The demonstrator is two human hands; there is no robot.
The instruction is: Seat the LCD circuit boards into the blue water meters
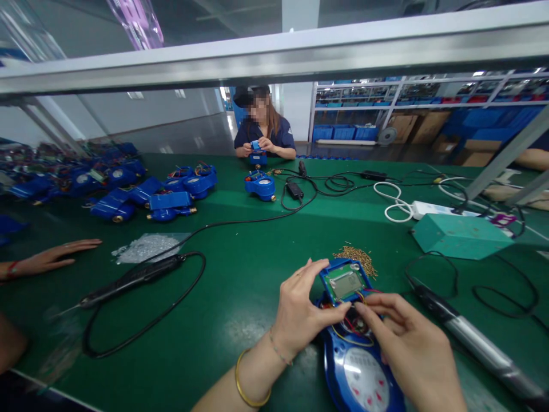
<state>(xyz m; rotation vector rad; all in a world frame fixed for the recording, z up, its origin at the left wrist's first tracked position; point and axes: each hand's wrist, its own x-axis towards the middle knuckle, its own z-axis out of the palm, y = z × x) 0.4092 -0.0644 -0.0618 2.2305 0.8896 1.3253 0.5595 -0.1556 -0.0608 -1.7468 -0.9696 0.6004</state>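
the left hand pinches the green display board on the blue meter, near the table's front edge. the right hand has its fingers curled narrow at the coloured wires under the board

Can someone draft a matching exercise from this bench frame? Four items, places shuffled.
Items:
1. blue meter
2. electric screwdriver
3. pile of small brass screws
4. teal box

Places:
A. right side of the bench, beside a white power strip
B. just behind the meter's display board
C. under the left hand and right hand
D. left of the hands, with its black cable looped

Pairs: 1-C, 2-D, 3-B, 4-A
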